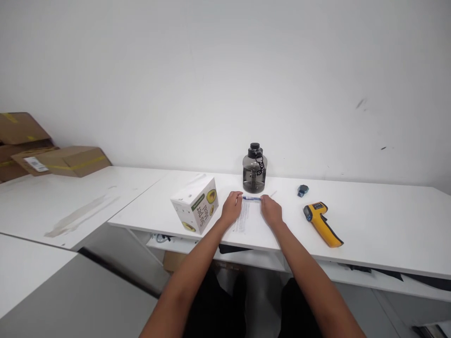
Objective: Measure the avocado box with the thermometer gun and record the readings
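A blue pen (252, 198) lies level between my two hands, just in front of a dark translucent water jug (254, 173). My left hand (232, 207) pinches its left end, and my right hand (271, 210) has fingers closed at its right end. Below the pen is a white sheet with printed text (242, 219), partly covered by my left hand and forearm. A white box with avocado pictures (197, 206) stands to the left of my left hand. Just beyond my right hand shows a thin pale strip (274, 193), too small to name.
A yellow infrared thermometer (322, 224) lies right of my right arm, with a dark watch-like item (302, 190) behind it. Cardboard boxes (75, 161) are stacked at the far left. The white table (380, 220) meets a wall behind; a shelf (176, 245) runs underneath.
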`<state>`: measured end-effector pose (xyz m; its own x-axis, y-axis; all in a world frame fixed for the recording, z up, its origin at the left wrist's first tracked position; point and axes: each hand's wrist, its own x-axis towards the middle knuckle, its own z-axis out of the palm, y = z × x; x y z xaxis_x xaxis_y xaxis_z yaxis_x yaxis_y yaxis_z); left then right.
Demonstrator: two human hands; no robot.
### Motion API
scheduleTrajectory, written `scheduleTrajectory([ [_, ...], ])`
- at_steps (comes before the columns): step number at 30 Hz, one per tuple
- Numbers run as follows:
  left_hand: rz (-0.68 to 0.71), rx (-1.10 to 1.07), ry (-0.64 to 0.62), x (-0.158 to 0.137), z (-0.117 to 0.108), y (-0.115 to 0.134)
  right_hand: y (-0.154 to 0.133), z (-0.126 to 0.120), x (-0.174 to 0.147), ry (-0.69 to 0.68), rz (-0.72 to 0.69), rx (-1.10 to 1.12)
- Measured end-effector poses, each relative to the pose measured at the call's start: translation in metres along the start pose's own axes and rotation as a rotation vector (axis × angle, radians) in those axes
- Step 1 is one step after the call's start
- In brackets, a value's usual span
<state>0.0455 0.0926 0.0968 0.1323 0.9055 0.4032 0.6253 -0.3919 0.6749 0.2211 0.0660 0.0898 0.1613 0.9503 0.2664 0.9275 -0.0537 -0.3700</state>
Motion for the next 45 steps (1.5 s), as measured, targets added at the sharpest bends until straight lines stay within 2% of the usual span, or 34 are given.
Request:
scheduleTrajectory([
  [2,-0.084,-0.064,-0.026,0.019,0.012,-0.006,0.004,-0.001,0.002,0.047,0.119,0.004],
  [4,-0.084,-0.041,-0.093,0.025,0.02,-0.012,0.006,0.0,0.005,0.034,0.154,-0.004],
  [7,0.022,0.108,-0.171,0.023,0.026,-0.017,0.004,0.0,0.006,-0.015,0.136,-0.018],
  [10,0.108,0.315,-0.22,0.02,0.029,-0.018,0.0,-0.002,0.004,0.047,0.129,0.04],
  [13,0.096,0.427,-0.308,0.021,0.032,-0.017,0.001,-0.01,-0.003,0.186,0.114,0.105],
  [15,0.045,0.445,-0.337,0.022,0.034,-0.016,0.008,-0.019,-0.01,0.173,0.097,0.073],
  [17,0.008,0.453,-0.363,0.024,0.036,-0.014,0.019,-0.028,-0.019,0.004,0.02,-0.039],
  [20,-0.008,0.462,-0.389,0.026,0.037,-0.013,0.032,-0.04,-0.031,-0.266,-0.178,-0.249],
  [22,-0.029,0.462,-0.387,0.026,0.038,-0.013,0.034,-0.046,-0.035,-0.319,-0.294,-0.359],
  [25,-0.056,0.454,-0.377,0.026,0.04,-0.012,0.026,-0.051,-0.034,-0.318,-0.483,-0.46],
  [27,-0.063,0.454,-0.355,0.026,0.041,-0.01,0.017,-0.052,-0.03,-0.304,-0.548,-0.462],
  [30,-0.106,0.482,-0.311,0.026,0.043,-0.006,0.004,-0.048,-0.028,-0.185,-0.523,-0.267],
  [33,-0.136,0.516,-0.288,0.026,0.043,-0.003,-0.007,-0.034,-0.029,-0.046,-0.477,0.174],
  [36,-0.128,0.532,-0.318,0.027,0.042,-0.003,-0.017,-0.013,-0.03,-0.005,-0.299,0.569],
  [39,-0.125,0.532,-0.337,0.028,0.042,-0.007,-0.02,0.002,-0.026,-0.02,-0.134,0.829],
  [42,-0.11,0.495,-0.365,0.029,0.042,-0.011,-0.019,0.008,-0.02,-0.066,-0.024,0.939],
  [45,-0.116,0.481,-0.375,0.029,0.042,-0.013,-0.019,0.007,-0.016,-0.056,0.067,0.884],
])
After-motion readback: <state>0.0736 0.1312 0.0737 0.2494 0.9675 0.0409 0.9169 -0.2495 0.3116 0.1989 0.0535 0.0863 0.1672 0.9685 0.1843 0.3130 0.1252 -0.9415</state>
